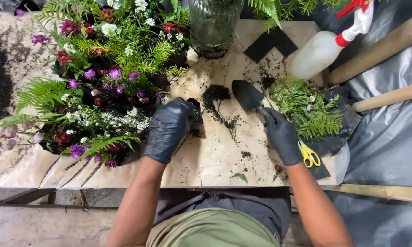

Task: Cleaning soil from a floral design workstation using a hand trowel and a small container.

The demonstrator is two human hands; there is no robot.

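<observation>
Left hand: your gloved left hand (pixel 169 129) curls its fingers around a small black pot (pixel 195 111), at the edge of the flower arrangement (pixel 100 82).
Right hand: your gloved right hand (pixel 282 136) wraps its fingers tight around the handle of a black trowel (pixel 248 95).
Trowel: its blade points up-left, resting on the table (pixel 215 155) just beside a small soil pile (pixel 216 93).
Nearby: yellow scissors (pixel 309 154) lie by your right wrist; fern cuttings (pixel 306 107) sit to the right, with a white spray bottle (pixel 322 50) above them and a glass jar (pixel 212 27) at the top.

Black gloves (pixel 169 128) and trowel (pixel 247 95); yellow scissors (pixel 309 154); white spray bottle (pixel 315 54), red trigger.
</observation>
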